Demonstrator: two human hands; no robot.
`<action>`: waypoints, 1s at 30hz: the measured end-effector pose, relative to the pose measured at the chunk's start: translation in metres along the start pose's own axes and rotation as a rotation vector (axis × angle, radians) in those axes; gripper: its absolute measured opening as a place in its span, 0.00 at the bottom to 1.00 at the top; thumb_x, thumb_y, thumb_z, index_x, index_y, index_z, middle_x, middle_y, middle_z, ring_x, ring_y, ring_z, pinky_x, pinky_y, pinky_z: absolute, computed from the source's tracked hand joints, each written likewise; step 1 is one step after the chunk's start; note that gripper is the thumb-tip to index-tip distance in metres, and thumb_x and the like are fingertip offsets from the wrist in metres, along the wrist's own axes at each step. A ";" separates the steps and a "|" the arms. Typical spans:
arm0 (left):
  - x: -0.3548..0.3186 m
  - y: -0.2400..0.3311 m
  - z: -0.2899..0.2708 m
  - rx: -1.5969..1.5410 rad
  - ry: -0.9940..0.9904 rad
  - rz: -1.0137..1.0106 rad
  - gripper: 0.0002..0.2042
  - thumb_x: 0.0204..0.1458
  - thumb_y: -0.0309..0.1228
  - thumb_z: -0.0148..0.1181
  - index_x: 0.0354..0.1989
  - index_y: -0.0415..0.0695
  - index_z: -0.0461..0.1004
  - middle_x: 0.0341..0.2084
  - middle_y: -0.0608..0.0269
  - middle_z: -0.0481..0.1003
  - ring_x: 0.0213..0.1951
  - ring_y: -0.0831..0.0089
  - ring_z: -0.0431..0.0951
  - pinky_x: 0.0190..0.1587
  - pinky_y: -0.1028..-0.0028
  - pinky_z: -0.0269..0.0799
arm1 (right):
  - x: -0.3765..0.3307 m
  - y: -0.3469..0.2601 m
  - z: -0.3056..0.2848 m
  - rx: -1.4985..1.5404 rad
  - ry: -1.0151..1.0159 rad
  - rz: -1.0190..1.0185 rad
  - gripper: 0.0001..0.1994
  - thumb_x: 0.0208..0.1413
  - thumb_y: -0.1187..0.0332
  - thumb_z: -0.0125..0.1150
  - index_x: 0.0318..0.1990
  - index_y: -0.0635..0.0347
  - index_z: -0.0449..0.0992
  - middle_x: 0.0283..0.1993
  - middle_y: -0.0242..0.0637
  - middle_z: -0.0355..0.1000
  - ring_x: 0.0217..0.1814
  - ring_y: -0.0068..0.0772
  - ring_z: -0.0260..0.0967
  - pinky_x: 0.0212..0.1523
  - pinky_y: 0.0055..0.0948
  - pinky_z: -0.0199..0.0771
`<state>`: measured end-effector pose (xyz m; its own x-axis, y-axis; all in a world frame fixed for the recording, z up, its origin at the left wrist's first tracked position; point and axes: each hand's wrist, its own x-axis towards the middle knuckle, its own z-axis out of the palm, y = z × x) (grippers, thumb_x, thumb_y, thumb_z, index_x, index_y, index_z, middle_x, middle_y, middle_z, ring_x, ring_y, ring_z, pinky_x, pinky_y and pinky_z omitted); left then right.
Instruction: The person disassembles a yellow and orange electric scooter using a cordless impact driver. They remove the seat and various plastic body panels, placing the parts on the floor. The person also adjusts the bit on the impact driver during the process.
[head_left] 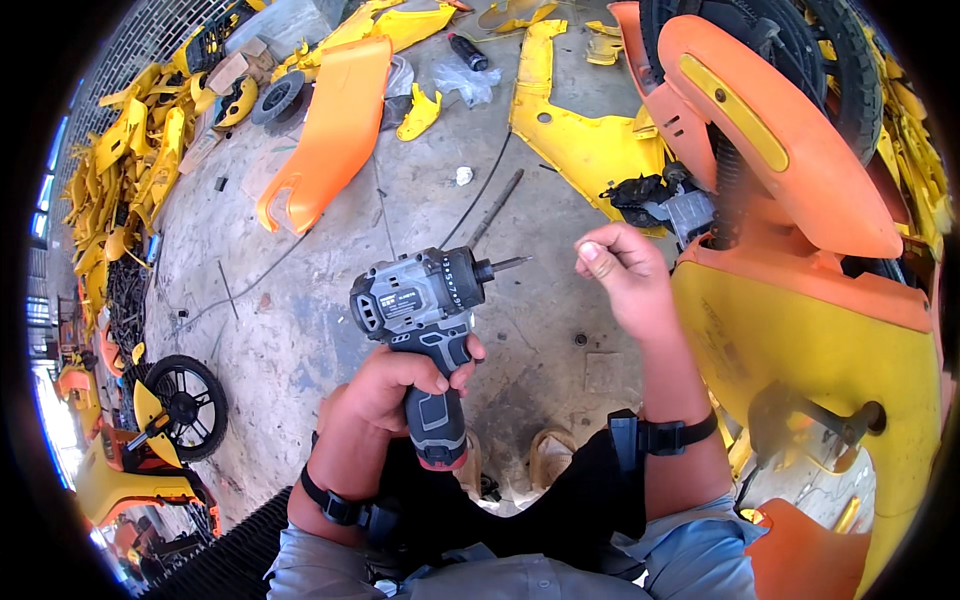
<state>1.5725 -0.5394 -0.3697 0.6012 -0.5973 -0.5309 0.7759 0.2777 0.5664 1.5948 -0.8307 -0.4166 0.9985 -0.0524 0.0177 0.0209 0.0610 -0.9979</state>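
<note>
My left hand (385, 385) is wrapped round the grip of a grey and black cordless drill (408, 295), held up in front of me with its bit (512, 263) pointing right. Just right of the bit's tip is my right hand (622, 268), its thumb and fingers closed in a pinch. A tiny thing may be between those fingertips, too small to make out. The hand and the bit are apart. Beyond my right forearm stands a large yellow body panel (800, 350) with an orange fender (775, 130) above it.
On the concrete floor lie a long orange panel (335, 130), a yellow angled panel (580, 140), a thin rod (495, 208) and a black-handled tool (467, 52). Yellow parts (140, 165) are heaped at the left, above a black spoked wheel (188, 408). A tyre (855, 85) stands far right.
</note>
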 end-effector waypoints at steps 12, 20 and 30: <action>0.014 -0.002 0.005 0.206 0.185 0.010 0.26 0.30 0.23 0.58 0.46 0.33 0.76 0.29 0.60 0.75 0.32 0.70 0.74 0.40 0.71 0.74 | 0.008 0.017 -0.011 -0.722 0.434 -0.080 0.17 0.56 0.62 0.67 0.49 0.59 0.74 0.49 0.39 0.74 0.37 0.36 0.73 0.42 0.36 0.74; 0.019 -0.006 0.008 0.232 0.239 0.026 0.25 0.31 0.20 0.56 0.45 0.34 0.76 0.29 0.61 0.75 0.30 0.73 0.74 0.34 0.76 0.71 | 0.011 0.003 -0.030 -0.111 0.265 0.217 0.20 0.68 0.53 0.52 0.35 0.63 0.78 0.34 0.35 0.77 0.35 0.27 0.72 0.38 0.28 0.72; 0.022 -0.006 0.004 0.273 0.240 0.056 0.19 0.40 0.20 0.58 0.45 0.39 0.78 0.28 0.69 0.75 0.29 0.80 0.72 0.33 0.79 0.66 | -0.005 0.063 -0.045 -1.619 0.171 -0.120 0.25 0.58 0.51 0.62 0.49 0.68 0.76 0.48 0.52 0.76 0.50 0.49 0.76 0.53 0.39 0.74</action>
<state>1.5806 -0.5574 -0.3822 0.6943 -0.3844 -0.6084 0.6803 0.0749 0.7291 1.5890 -0.8715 -0.4824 0.9759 -0.0896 0.1990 -0.0889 -0.9960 -0.0126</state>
